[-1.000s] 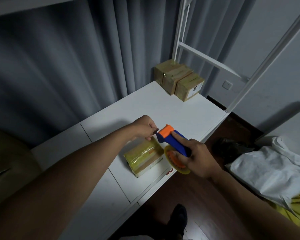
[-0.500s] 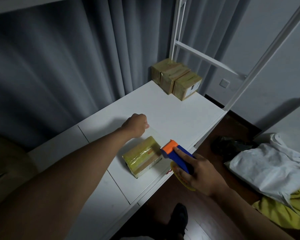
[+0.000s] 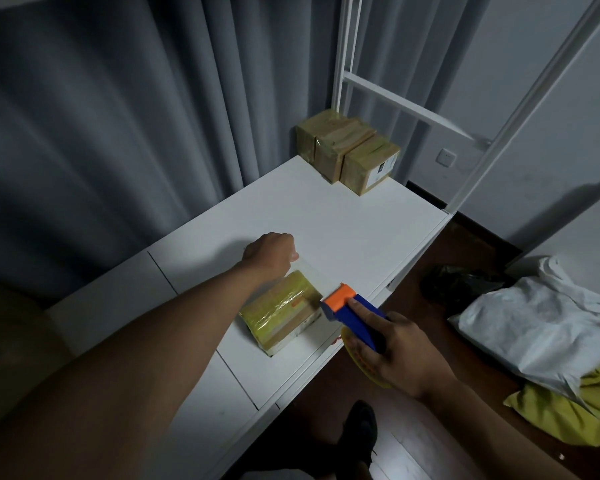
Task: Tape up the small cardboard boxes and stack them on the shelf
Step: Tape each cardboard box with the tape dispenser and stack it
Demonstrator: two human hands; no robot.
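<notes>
On the white shelf surface (image 3: 343, 220), at its near edge, a small cardboard box (image 3: 280, 315) wrapped in yellowish tape is seen lying flat. Just beyond the box's far corner the left hand (image 3: 270, 251) is held as a fist with the knuckles turned away – the fingertips are hidden, so it cannot be told whether a tape end is pinched; a faint clear strip of tape (image 3: 312, 275) appears to be stretched from this hand toward the dispenser. To the right of the box, touching or just beside its right end, the orange head of a blue tape dispenser (image 3: 352, 311) is positioned. The dispenser is gripped by the right hand (image 3: 394, 351) – fingers curled round the blue handle, index finger laid along its top – with the yellowish tape roll (image 3: 355, 358) partly covered by the palm. At the far right corner of the surface, three taped boxes (image 3: 347, 148) are set touching side by side against the white frame post (image 3: 343, 53). Farther right, on the dark floor, a white bag (image 3: 541, 323) and a yellow cloth (image 3: 582, 407) are seen
</notes>
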